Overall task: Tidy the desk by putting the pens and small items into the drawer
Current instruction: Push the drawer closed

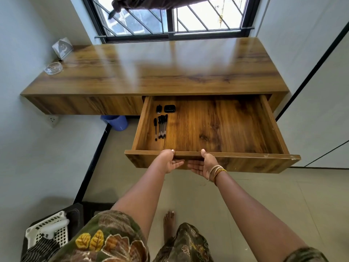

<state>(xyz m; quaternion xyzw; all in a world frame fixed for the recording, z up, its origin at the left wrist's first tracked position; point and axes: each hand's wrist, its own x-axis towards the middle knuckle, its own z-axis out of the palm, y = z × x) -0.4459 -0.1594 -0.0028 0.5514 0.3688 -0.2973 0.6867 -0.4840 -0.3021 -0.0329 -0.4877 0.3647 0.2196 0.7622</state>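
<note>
Drawer (213,127) standing open with pens (160,127) lying inside, left hand (170,161) and right hand (203,163) both gripping its front panel, thumbs pressing on top, fingers reaching underneath.

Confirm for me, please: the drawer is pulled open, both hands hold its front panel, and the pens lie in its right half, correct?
Not quite. The head view shows the pens in the left half of the drawer, near its left wall, below two small black items. The rest holds: the drawer is pulled open, and the left hand and right hand both hold its front panel.
</note>
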